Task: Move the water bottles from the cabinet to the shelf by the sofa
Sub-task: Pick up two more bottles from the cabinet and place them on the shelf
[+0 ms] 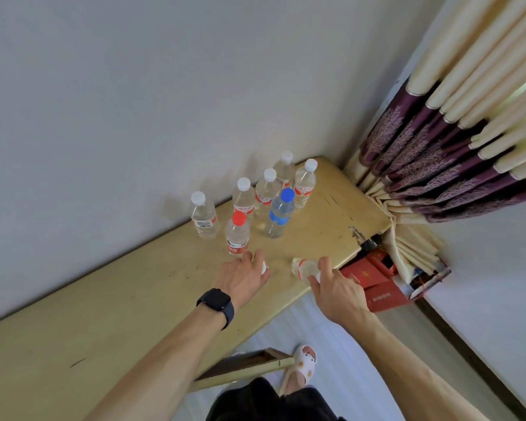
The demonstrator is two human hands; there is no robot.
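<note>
A: Surface?
B: Pale yellow wooden cabinet top (134, 299), scuffed, along a white wall.
A: Stock standing?
B: Seven clear plastic water bottles, upright, clustered by the wall: five white-capped bottles (243, 197), one blue-capped bottle (278, 215), and one red-capped bottle (237, 233) nearest the front.
A: Left hand?
B: Left hand (243, 278), black smartwatch (215, 305) on the wrist. Fingers curled down over a hidden bottle (264, 268), just in front of the red-capped one; only a white bit shows.
A: Right hand?
B: Right hand (334, 287), fingers and thumb wrapped round the cap end of a clear red-labelled bottle (301, 266), tilted, at the cabinet's front edge. Whether it touches the top: cannot tell.
A: Surroundings?
B: Cream and purple pleated curtain (438, 147) in the corner; red cardboard boxes (374, 284) on the floor below; one white slipper (305, 357).
</note>
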